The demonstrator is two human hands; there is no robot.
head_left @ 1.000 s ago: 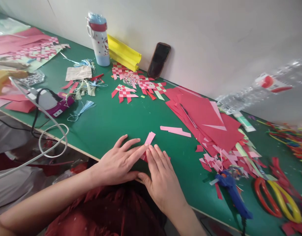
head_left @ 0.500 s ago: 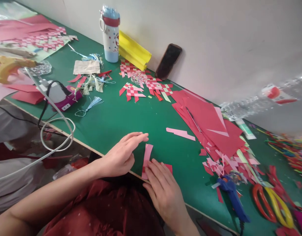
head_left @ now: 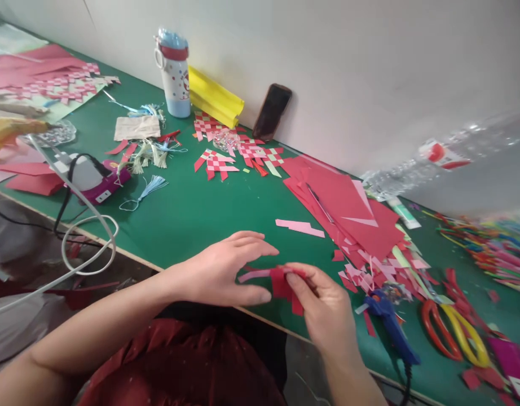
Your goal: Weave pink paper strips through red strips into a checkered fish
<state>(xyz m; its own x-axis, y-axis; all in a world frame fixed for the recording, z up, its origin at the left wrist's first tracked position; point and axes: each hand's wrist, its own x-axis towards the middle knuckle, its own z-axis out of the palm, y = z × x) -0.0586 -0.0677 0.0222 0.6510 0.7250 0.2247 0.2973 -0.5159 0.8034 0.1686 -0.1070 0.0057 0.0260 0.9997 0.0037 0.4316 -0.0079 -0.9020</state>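
Note:
Between thumb and fingers, my right hand [head_left: 327, 299] pinches red and pink paper strips [head_left: 280, 283] just over the table's front edge. One pink strip points left from the bundle, and a red end hangs down. My left hand [head_left: 230, 270] is beside them, thumb and fingers spread apart around the pink strip's end; no grip on it shows. How the strips are joined is partly hidden by my right thumb. Two more pink strips [head_left: 300, 227] lie on the green table [head_left: 192, 225] beyond my hands.
Red paper sheets [head_left: 348, 208] and scraps lie to the right, near a blue glue gun [head_left: 393, 327] and scissors [head_left: 441, 330]. Woven paper pieces [head_left: 215, 163], a tassel [head_left: 148, 192] and a bottle [head_left: 175, 76] are further back. A white cable [head_left: 110, 225] loops at left, near another person's yellow glue gun [head_left: 6, 132].
My right hand has lifted the paper strips off the table and turned them. My left hand has shifted right toward them, its thumb now spread from the fingers.

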